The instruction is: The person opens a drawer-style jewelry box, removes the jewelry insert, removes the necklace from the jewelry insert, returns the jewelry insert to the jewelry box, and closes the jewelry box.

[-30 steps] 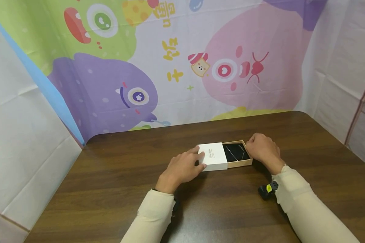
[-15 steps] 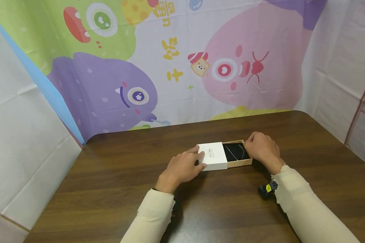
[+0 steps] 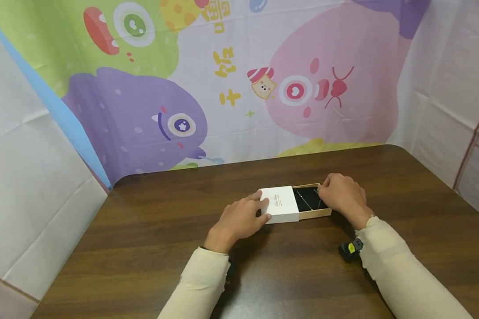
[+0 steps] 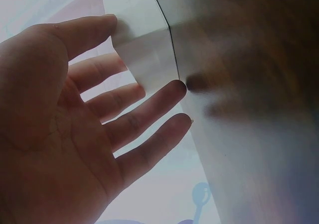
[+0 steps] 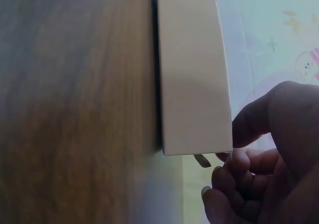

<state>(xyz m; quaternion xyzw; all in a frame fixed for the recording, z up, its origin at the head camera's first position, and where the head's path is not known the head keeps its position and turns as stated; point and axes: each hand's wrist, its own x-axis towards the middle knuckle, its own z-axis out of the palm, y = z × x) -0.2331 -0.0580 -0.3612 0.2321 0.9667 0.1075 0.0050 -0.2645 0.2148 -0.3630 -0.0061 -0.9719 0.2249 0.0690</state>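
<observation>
A white jewelry box sleeve (image 3: pixel 277 201) lies on the table, with its tan drawer (image 3: pixel 315 214) partly out on the right. Inside the drawer, a thin silvery chain (image 3: pixel 305 200) crosses a black pad (image 3: pixel 301 204). My left hand (image 3: pixel 236 221) touches the sleeve's left end, fingers spread and nearly straight, thumb at the near corner. Curled fingers of my right hand (image 3: pixel 345 197) pinch the drawer's right end, covering that corner of the pad and part of the chain. Beside them, a small ribbon tab (image 5: pixel 202 160) pokes from the drawer's end in the right wrist view.
The box sits toward the back of a brown wooden table (image 3: pixel 151 248). Behind the table hangs a cloth with cartoon monsters (image 3: pixel 231 133). Pale panels (image 3: pixel 40 186) stand at both sides. A black wrist camera (image 3: pixel 349 250) is on the right cuff.
My right hand has shifted slightly left over the drawer's end, hiding more of the pad and chain. The left hand, sleeve and drawer stay in place.
</observation>
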